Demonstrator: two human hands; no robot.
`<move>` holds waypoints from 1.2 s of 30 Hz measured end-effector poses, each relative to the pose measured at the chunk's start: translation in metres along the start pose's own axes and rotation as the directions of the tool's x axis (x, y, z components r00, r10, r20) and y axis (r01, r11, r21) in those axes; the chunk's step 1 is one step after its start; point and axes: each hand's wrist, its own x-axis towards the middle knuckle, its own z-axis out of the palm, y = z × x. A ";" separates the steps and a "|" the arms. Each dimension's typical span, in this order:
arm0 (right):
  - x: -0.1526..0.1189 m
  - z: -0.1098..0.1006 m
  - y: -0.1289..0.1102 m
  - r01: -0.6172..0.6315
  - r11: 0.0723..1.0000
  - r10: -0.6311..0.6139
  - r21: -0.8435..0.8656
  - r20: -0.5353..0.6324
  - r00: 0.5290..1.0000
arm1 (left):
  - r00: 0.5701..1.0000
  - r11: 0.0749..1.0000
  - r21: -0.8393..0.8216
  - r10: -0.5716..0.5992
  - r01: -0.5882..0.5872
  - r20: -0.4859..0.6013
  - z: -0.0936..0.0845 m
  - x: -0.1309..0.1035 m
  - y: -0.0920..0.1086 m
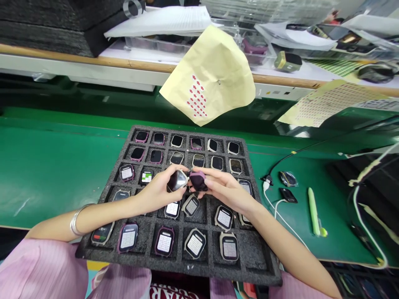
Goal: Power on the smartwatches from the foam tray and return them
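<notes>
My left hand (165,182) is closed on a light-cased smartwatch (178,180) with a dark, shiny screen. Pinched in my right hand (222,187) is a purple smartwatch (198,181), its screen dark as well. The two watches are held side by side, almost touching, above a black foam tray (193,269). In the tray's compartments lie several strapless watches. Those in the back rows have dark screens, while many nearer me, such as the purple-cased watch (164,241) and the light-cased watch (229,246), show lit white screens.
Green matting (56,166) covers the bench. To the right lie a white cable (288,224), a small black module (288,195), a bagged coil (288,178) and a light-green pen-like tool (313,211). Yellow paper with red arrows (215,79) hangs from the shelf edge (137,63).
</notes>
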 end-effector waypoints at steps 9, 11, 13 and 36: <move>-0.001 -0.001 -0.001 -0.013 0.999 0.011 0.033 0.058 0.998 | 0.999 0.999 0.024 0.035 -0.034 -0.026 0.002 -0.001 -0.001; -0.001 -0.001 -0.001 -0.009 0.998 0.004 0.060 0.083 0.997 | 0.999 0.999 0.031 0.040 -0.039 -0.025 0.002 -0.002 0.000; -0.001 -0.001 -0.001 0.009 0.998 -0.014 0.064 0.080 0.997 | 0.999 0.998 0.045 0.041 -0.040 -0.017 0.002 -0.002 0.000; -0.005 -0.001 -0.003 0.076 0.992 -0.081 -0.099 -0.057 0.995 | 0.997 0.996 0.037 0.077 -0.078 0.031 -0.001 0.000 0.002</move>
